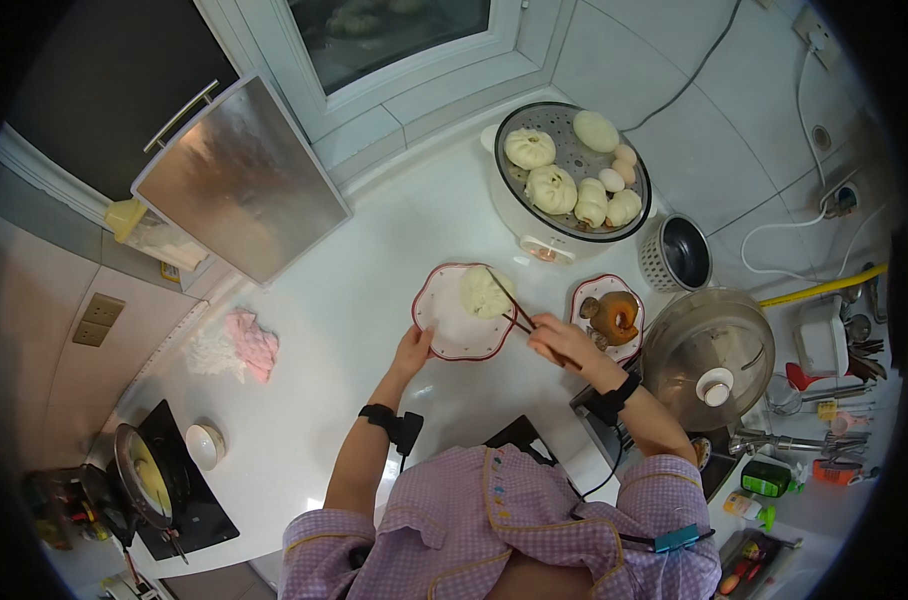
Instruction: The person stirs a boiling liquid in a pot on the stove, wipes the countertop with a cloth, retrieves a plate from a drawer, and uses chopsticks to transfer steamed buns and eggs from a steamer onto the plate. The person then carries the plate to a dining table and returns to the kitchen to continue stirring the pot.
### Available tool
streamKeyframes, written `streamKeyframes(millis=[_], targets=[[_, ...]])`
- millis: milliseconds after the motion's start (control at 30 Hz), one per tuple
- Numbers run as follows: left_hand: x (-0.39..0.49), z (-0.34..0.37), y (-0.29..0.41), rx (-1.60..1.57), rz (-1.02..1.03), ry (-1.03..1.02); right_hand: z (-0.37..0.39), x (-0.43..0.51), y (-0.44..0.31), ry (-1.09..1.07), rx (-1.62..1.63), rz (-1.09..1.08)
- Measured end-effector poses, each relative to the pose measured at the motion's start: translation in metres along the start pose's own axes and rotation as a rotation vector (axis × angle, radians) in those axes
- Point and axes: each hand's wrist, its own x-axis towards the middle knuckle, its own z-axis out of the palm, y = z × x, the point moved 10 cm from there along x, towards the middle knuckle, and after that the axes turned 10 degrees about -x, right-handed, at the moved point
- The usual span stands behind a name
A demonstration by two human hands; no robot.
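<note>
My left hand [413, 352] grips the near-left rim of a white plate [440, 313] with a scalloped red edge. A pale steamed bun [485, 293] lies on the right side of that plate. In my right hand [565, 342] is a pair of dark chopsticks [524, 307]. Their tips are spread around the bun, one over its top and one low at its near right side. Behind the plate stands an electric steamer [508, 201]. Its perforated tray [578, 154] bears several buns, rolls and eggs.
Right of my right hand, a second red-rimmed plate [580, 300] holds a brown ring-shaped food [620, 315]. A domed lid [686, 337] and a perforated holder [675, 255] stand beyond it. Far left are a pan [124, 472] on a black cooktop [199, 517], a small bowl [205, 447] and a pink cloth [253, 346].
</note>
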Motion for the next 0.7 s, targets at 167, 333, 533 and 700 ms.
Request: streamKeyframes(millis=[167, 333, 533, 700], targets=[[-0.001, -0.008, 0.002, 0.106, -0.012, 0.031, -0.017, -0.006, 0.009, 0.138, 0.336, 0.215], [0.003, 0.001, 0.001, 0.029, -0.010, -0.022, -0.036, -0.012, 0.012, 0.169, 0.581, 0.308], [0.012, -0.012, -0.001, 0.109, 0.035, 0.045, -0.104, -0.029, 0.036, 0.471, 0.699, 0.365], [0.026, -0.041, 0.030, 0.242, 0.154, 0.139, -0.180, -0.074, 0.086, 0.902, 0.603, 0.570]])
